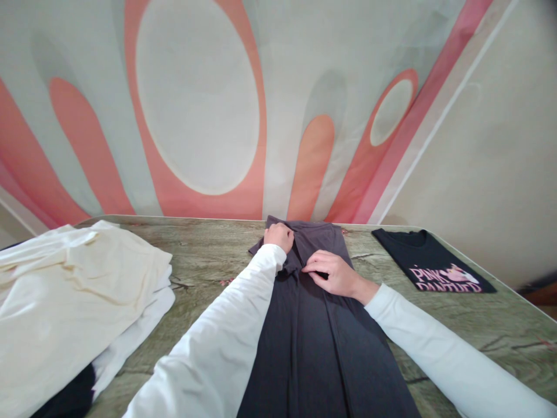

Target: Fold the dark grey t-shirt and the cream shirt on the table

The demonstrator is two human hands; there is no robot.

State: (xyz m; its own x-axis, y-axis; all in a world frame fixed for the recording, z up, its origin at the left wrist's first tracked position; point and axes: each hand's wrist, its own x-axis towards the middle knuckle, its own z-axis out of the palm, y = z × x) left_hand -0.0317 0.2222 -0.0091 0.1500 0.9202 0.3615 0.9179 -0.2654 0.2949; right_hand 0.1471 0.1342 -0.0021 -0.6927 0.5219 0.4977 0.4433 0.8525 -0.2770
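Note:
A dark grey garment (322, 348) lies lengthwise down the middle of the table, its far end bunched and folded. Toward that far end my left hand (279, 237) is closed on the fabric, its fingertips partly hidden by the back of the hand. Closer to me and to the right, my right hand (331, 271) pinches a fold of the same cloth between thumb and fingers. Long creases run from the pinched spot toward me.
A folded black T-shirt (430, 258) with pink lettering lies at the right rear. Cream and white clothes (82, 278) are piled on the left, with something black beneath. The wood-patterned table (209, 244) meets a wall (278, 104) with coral shapes.

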